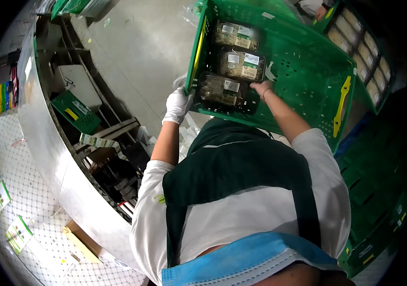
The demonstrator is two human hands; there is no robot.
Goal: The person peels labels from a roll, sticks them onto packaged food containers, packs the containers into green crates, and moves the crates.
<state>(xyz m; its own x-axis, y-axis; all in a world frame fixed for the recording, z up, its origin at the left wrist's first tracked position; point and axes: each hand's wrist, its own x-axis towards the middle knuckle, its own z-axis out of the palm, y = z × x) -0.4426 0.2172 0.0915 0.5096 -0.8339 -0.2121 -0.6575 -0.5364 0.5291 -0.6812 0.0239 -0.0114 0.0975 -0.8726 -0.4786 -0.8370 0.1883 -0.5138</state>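
Observation:
A large green crate (303, 81) sits in front of me, tilted in view. Three labelled clear packs lie in a column at its left end: a top pack (236, 35), a middle pack (242, 64) and a bottom pack (221, 90). My left hand (178, 106), in a white glove, is closed on the crate's left edge near the lower corner. Inside the crate, my bare right hand (262, 88) is by the right side of the bottom pack. Its fingers are together, and whether they grip the pack is too small to tell.
At the upper right, another crate (375, 102) holds several packs, with a co-worker's hand (321, 13) beside it. Green crates (375, 190) stand at the right. A metal-edged table (70, 171) curves along the left. A small green crate (75, 112) lies near it.

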